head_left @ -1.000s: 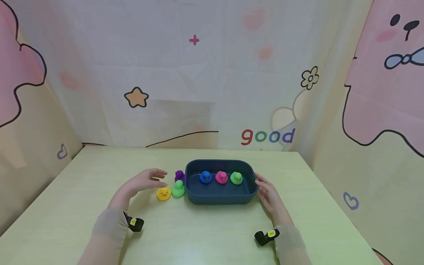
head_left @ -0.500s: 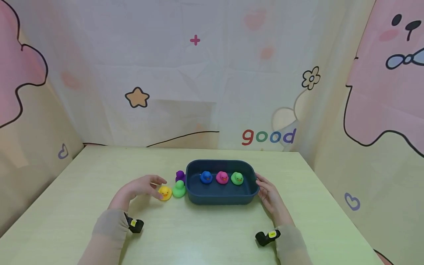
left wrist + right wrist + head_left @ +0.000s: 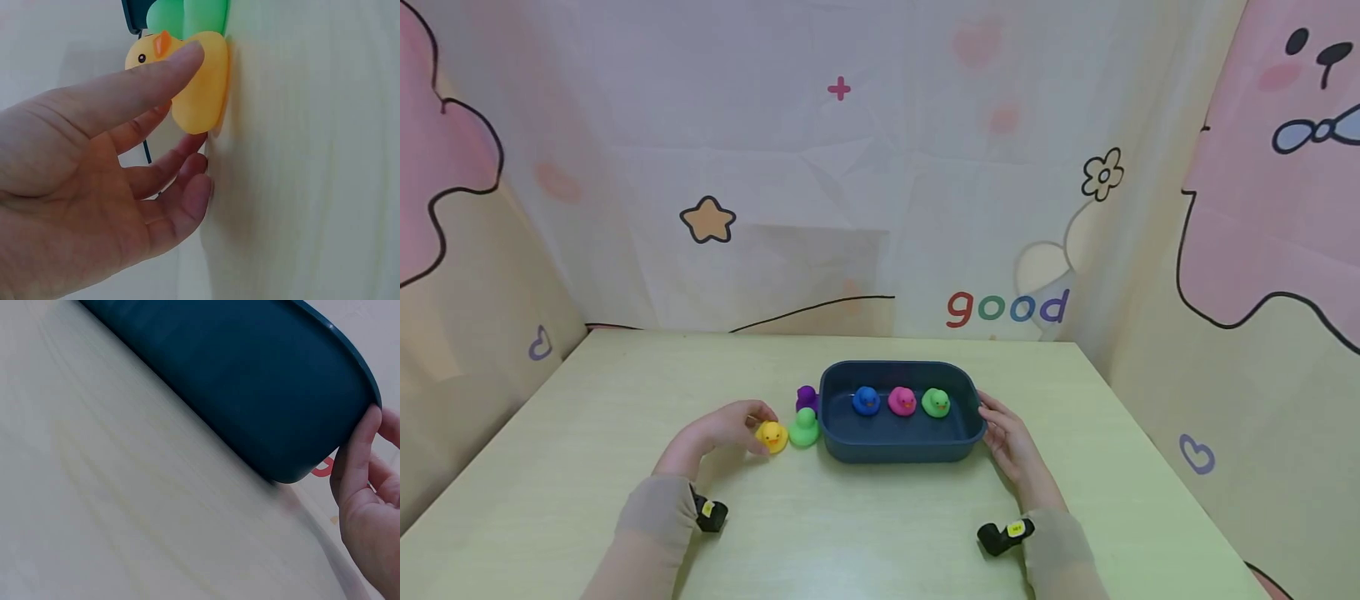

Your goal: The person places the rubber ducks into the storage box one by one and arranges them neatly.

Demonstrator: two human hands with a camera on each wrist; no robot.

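My left hand [image 3: 737, 427] has its thumb and fingers around a yellow rubber duck [image 3: 772, 437] on the table. In the left wrist view the thumb lies across the near side of the duck [image 3: 203, 94], and the index finger goes behind it. Beside it sit a green duck [image 3: 804, 429] and a partly hidden purple duck [image 3: 806, 399], both at the left end of a dark blue bin [image 3: 898, 451]. Inside the bin stand a blue duck [image 3: 866, 402], a pink duck [image 3: 902, 402] and a light green duck [image 3: 936, 403]. My right hand [image 3: 1009, 442] touches the bin's right end with extended fingers.
The pale wooden table [image 3: 850, 533] extends in front of the bin and to both sides. A printed cloth backdrop [image 3: 820, 167] closes off the back and sides. Each wrist carries a small black camera, such as the left camera [image 3: 711, 514].
My left hand has lowered from above the yellow duck and closed its thumb and fingers around it. The right hand stays at the bin's end, and the bin has not moved.
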